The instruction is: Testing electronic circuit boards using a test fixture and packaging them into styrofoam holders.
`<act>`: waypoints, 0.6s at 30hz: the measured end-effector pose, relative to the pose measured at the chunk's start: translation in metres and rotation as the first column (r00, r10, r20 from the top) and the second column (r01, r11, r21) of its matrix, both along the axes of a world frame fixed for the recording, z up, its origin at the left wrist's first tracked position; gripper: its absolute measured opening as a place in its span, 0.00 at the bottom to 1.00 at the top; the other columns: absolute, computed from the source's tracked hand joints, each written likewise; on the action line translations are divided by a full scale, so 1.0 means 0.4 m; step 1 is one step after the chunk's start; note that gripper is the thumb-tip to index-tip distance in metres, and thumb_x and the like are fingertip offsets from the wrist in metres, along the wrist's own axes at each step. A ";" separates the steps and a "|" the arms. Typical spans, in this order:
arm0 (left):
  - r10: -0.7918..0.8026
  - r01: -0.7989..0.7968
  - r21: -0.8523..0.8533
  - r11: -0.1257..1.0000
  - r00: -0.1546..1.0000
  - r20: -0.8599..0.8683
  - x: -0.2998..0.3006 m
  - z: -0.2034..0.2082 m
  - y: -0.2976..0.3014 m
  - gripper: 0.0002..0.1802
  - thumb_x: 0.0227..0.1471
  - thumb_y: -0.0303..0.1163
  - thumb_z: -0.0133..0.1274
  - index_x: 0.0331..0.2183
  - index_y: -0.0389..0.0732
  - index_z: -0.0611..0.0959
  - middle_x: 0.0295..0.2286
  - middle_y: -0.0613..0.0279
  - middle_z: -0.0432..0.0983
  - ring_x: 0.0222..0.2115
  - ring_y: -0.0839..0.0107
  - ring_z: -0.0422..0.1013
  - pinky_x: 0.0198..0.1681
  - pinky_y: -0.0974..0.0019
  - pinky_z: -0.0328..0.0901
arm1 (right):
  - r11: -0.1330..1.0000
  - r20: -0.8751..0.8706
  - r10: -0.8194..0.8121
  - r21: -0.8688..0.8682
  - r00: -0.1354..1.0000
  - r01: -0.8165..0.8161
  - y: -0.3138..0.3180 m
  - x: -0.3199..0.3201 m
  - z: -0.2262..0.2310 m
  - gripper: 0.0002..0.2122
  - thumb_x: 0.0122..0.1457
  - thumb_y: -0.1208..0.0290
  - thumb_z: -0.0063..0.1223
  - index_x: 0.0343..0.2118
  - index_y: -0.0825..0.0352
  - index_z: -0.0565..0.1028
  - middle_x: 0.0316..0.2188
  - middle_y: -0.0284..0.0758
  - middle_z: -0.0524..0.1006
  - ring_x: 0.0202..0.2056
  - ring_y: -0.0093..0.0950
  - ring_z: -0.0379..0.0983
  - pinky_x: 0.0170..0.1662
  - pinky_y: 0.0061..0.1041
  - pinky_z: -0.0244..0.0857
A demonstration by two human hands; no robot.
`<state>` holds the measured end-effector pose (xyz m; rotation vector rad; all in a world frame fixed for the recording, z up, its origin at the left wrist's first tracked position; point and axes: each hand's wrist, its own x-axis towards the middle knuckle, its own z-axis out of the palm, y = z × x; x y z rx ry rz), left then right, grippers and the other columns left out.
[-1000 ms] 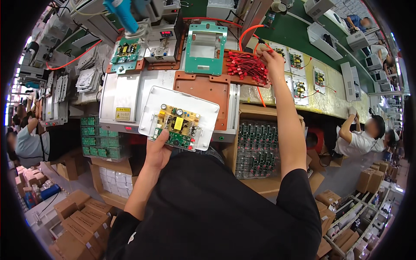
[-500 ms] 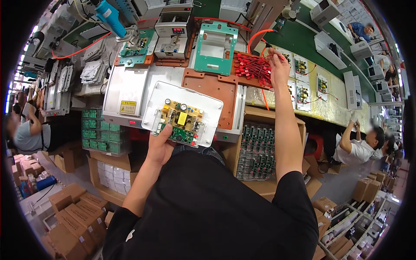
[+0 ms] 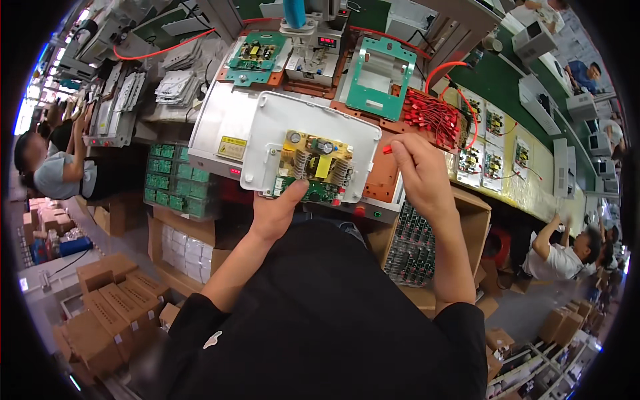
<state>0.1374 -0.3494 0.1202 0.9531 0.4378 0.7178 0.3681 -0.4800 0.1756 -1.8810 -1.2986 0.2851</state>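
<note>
My left hand (image 3: 279, 212) grips the near edge of a white plastic housing (image 3: 267, 123), its thumb lying over the circuit board (image 3: 323, 167) inside. The board has a yellow transformer, capacitors, metal heat sinks and a green strip along its near side. Just right of the housing, my right hand (image 3: 425, 177) is closed in a pinch on a wire lead with a red connector (image 3: 387, 150). Its tip points toward the housing without touching it. Most of the wire is hidden by the fingers. Beyond that hand lies a heap of red-tipped wire leads (image 3: 430, 115).
A green fixture frame (image 3: 363, 90) and a metal device with a red display (image 3: 317, 63) stand behind the housing. Boards in white housings (image 3: 493, 163) line the bench at right. Below are a cardboard box (image 3: 470, 220) and trays of green boards (image 3: 177, 177). Co-workers sit either side.
My right hand has come back from the wire heap toward the housing, bringing a red-tipped lead. The view has shifted, so the bench appears farther right.
</note>
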 end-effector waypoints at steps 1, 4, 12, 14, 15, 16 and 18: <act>-0.009 0.009 -0.005 1.000 1.000 0.001 -0.003 0.008 -0.004 0.31 0.54 0.21 0.56 0.59 0.36 0.67 0.53 0.60 0.69 0.53 0.69 0.67 0.58 0.63 0.62 | 1.000 0.001 -0.009 -0.005 1.000 0.009 -0.004 -0.019 0.020 0.07 0.65 0.76 0.47 0.40 0.69 0.77 0.26 0.32 0.74 0.29 0.19 0.68 0.32 0.21 0.62; 0.008 -0.009 0.068 0.998 1.000 0.003 -0.009 0.020 0.002 0.33 0.52 0.21 0.59 0.58 0.36 0.68 0.52 0.60 0.70 0.52 0.69 0.68 0.57 0.64 0.63 | 1.000 -0.189 0.007 0.006 0.982 -0.006 0.001 -0.069 0.062 0.06 0.63 0.76 0.52 0.39 0.71 0.79 0.27 0.31 0.76 0.24 0.17 0.70 0.28 0.18 0.64; 0.008 0.005 0.211 0.978 0.998 -0.058 -0.018 0.047 0.003 0.30 0.51 0.24 0.62 0.55 0.35 0.71 0.49 0.60 0.73 0.48 0.70 0.70 0.53 0.64 0.65 | 0.983 -0.436 -0.100 0.093 0.894 0.156 -0.009 -0.122 0.076 0.07 0.60 0.81 0.56 0.40 0.71 0.81 0.26 0.31 0.79 0.25 0.16 0.73 0.27 0.15 0.66; 0.028 -0.009 0.266 0.964 0.997 -0.067 -0.032 0.051 0.005 0.29 0.51 0.25 0.63 0.54 0.34 0.72 0.48 0.60 0.74 0.47 0.69 0.71 0.52 0.64 0.66 | 0.978 -0.315 -0.146 0.094 0.938 0.184 0.005 -0.142 0.091 0.06 0.59 0.82 0.57 0.39 0.72 0.81 0.26 0.32 0.79 0.25 0.17 0.75 0.27 0.16 0.67; 0.028 0.017 0.407 0.913 0.994 -0.103 -0.044 0.055 0.011 0.28 0.52 0.26 0.63 0.53 0.34 0.73 0.47 0.59 0.74 0.47 0.68 0.72 0.51 0.64 0.67 | 0.975 -0.152 -0.141 0.151 0.978 0.164 0.013 -0.151 0.098 0.06 0.58 0.82 0.58 0.38 0.72 0.81 0.26 0.33 0.80 0.25 0.19 0.76 0.28 0.17 0.68; 0.033 0.046 0.538 0.841 0.990 -0.137 -0.053 0.060 0.014 0.27 0.53 0.27 0.63 0.53 0.33 0.74 0.47 0.57 0.75 0.46 0.67 0.72 0.50 0.64 0.67 | 0.970 0.016 -0.140 0.203 0.990 0.134 0.020 -0.161 0.101 0.06 0.57 0.83 0.59 0.37 0.73 0.81 0.26 0.35 0.80 0.26 0.20 0.77 0.29 0.18 0.69; 0.015 0.085 0.598 0.797 0.987 -0.160 -0.053 0.091 0.023 0.26 0.52 0.26 0.63 0.52 0.32 0.74 0.45 0.58 0.75 0.45 0.67 0.72 0.51 0.63 0.67 | 0.965 0.063 -0.151 0.225 0.987 0.134 0.033 -0.176 0.096 0.06 0.56 0.83 0.59 0.36 0.73 0.81 0.26 0.36 0.81 0.26 0.22 0.78 0.30 0.19 0.70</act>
